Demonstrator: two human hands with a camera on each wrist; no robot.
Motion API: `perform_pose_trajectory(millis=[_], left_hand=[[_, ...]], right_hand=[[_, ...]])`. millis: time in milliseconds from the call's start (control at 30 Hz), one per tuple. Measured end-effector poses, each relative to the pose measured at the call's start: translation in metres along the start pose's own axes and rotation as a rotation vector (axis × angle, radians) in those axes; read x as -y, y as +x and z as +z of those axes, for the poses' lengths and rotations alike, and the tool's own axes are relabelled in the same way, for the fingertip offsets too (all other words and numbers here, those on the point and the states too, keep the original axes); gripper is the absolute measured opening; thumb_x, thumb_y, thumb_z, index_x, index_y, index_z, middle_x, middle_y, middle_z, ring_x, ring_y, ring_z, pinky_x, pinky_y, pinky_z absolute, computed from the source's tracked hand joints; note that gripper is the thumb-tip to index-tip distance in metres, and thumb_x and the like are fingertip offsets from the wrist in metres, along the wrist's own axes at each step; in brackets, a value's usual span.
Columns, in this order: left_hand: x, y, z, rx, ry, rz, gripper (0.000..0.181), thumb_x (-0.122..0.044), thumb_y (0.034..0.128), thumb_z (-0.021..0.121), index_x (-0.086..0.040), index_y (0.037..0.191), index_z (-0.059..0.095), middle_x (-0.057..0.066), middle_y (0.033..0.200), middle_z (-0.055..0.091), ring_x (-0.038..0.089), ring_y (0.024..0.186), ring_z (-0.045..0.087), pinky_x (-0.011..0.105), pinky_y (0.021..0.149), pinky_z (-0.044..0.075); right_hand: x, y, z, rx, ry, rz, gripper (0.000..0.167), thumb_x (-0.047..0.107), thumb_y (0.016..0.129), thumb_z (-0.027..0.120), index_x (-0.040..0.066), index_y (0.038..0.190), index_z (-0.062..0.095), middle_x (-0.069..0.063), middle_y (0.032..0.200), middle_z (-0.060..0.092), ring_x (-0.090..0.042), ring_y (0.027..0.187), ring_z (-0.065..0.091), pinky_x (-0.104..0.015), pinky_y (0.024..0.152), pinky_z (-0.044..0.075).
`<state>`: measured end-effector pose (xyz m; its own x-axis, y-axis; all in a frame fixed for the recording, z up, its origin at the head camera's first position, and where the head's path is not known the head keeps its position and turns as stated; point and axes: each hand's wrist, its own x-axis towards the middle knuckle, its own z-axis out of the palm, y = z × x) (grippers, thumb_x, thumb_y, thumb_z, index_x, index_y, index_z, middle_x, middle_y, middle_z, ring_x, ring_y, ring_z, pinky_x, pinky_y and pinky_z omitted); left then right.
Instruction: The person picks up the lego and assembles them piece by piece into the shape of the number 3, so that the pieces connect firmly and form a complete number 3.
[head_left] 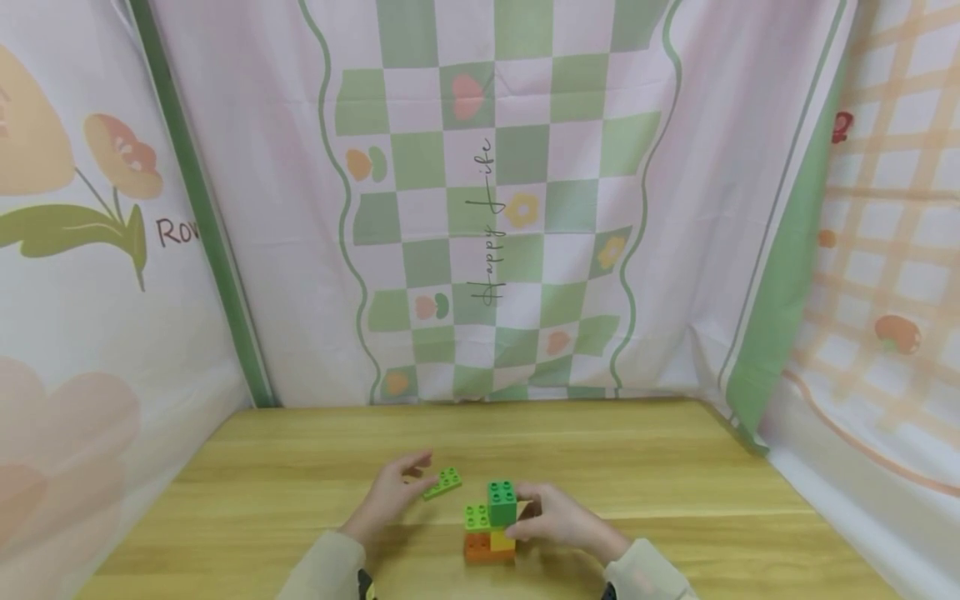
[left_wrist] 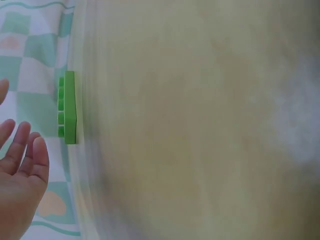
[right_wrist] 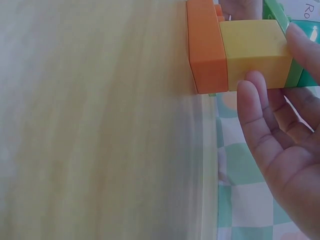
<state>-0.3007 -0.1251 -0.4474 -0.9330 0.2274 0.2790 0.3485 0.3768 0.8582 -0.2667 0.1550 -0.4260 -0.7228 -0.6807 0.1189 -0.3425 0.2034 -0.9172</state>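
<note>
A small stack of toy building bricks stands near the front of the table. It has an orange brick (head_left: 477, 550) at the bottom, a yellow brick (right_wrist: 257, 47) on that, then a lime-green plate (head_left: 476, 519) sticking out to the left, and a dark green brick (head_left: 502, 511) on top. My right hand (head_left: 558, 518) holds the stack from its right side, thumb toward the front and fingers against the yellow brick. My left hand (head_left: 395, 490), its fingers loosely spread, is beside another lime-green plate (left_wrist: 70, 107) that lies studs up on the table.
The wooden table (head_left: 330, 442) carries the bricks. Behind it hangs a curtain (head_left: 517, 292) with a green-and-white check pattern. Printed cloths (head_left: 97, 333) enclose the left and right sides.
</note>
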Motion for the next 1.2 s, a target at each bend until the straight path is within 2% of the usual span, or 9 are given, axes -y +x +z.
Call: perform_pose_trajectory(millis=[200,433,567,800,1033,1200], left_hand=[[0.0040,0.0013,-0.0001,0.023,0.040,-0.018,0.053,-0.012,0.0813,0.068,0.007,0.126,0.048,0.026,0.116,0.054,0.037,0.100,0.053,0.041,0.079,0.049],[0.0071,0.0020,0.0008,0.075,0.037,-0.104,0.058,-0.008,0.0799,0.068,0.008,0.129,0.044,0.027,0.121,0.051,0.036,0.101,0.053,0.043,0.082,0.047],[0.0039,0.0013,0.0012,0.086,0.061,-0.130,0.056,-0.005,0.0790,0.068,0.010,0.128,0.044,0.027,0.120,0.051,0.036,0.101,0.054,0.044,0.083,0.047],[0.0044,0.0025,0.0044,0.084,0.103,-0.116,0.058,0.000,0.0740,0.070,0.012,0.125,0.045,0.028,0.119,0.052,0.035,0.099,0.055,0.042,0.081,0.048],[0.0069,0.0047,0.0085,0.066,0.212,-0.067,0.055,0.001,0.0704,0.072,0.014,0.119,0.050,0.027,0.116,0.055,0.041,0.107,0.050,0.053,0.091,0.038],[0.0070,0.0048,0.0087,0.059,0.229,-0.065,0.051,0.001,0.0714,0.071,0.013,0.117,0.052,0.026,0.114,0.056,0.040,0.105,0.052,0.053,0.090,0.039]], right_hand=[[-0.0010,0.0004,-0.0010,0.000,-0.004,0.008,0.034,0.011,0.084,0.066,0.002,0.116,0.059,-0.006,0.102,0.064,-0.022,0.078,0.062,-0.031,0.066,0.052],[0.0002,-0.0007,0.0001,-0.007,0.001,0.024,0.034,0.010,0.083,0.067,0.004,0.116,0.058,-0.006,0.103,0.063,-0.023,0.079,0.061,-0.030,0.066,0.052],[0.0005,-0.0007,0.0000,-0.007,0.001,0.027,0.034,0.010,0.083,0.066,0.004,0.116,0.058,-0.006,0.103,0.063,-0.023,0.079,0.061,-0.030,0.066,0.052],[0.0006,-0.0012,-0.0005,-0.007,0.006,0.040,0.033,0.010,0.084,0.066,0.004,0.115,0.059,-0.006,0.101,0.063,-0.022,0.079,0.061,-0.030,0.066,0.052],[0.0005,-0.0011,0.0001,-0.011,0.002,0.036,0.033,0.010,0.083,0.066,0.004,0.115,0.059,-0.006,0.101,0.064,-0.022,0.078,0.061,-0.030,0.066,0.052],[0.0009,-0.0008,0.0005,-0.014,0.009,0.036,0.034,0.009,0.083,0.067,0.003,0.116,0.059,-0.006,0.101,0.064,-0.023,0.078,0.061,-0.030,0.066,0.052]])
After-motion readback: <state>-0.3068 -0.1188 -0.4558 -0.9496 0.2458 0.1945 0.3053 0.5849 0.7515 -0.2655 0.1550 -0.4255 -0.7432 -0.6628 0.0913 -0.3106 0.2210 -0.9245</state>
